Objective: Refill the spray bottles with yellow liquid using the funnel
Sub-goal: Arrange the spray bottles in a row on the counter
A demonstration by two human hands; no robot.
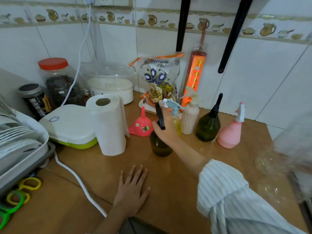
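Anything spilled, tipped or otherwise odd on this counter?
No spill shows. The pink funnel sits mouth-down, unused. The right hand grips the dark green spray bottle by its black sprayer. A crack runs across the countertop near the white cable.

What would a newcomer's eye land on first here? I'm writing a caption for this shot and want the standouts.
First, the right hand at centre, gripping the dark green spray bottle by its black trigger head, while the left hand lies flat on the wooden counter in front. Next, the bright pink funnel standing mouth down just left of that bottle, beside the paper towel roll. Then the pink spray bottle to the right.
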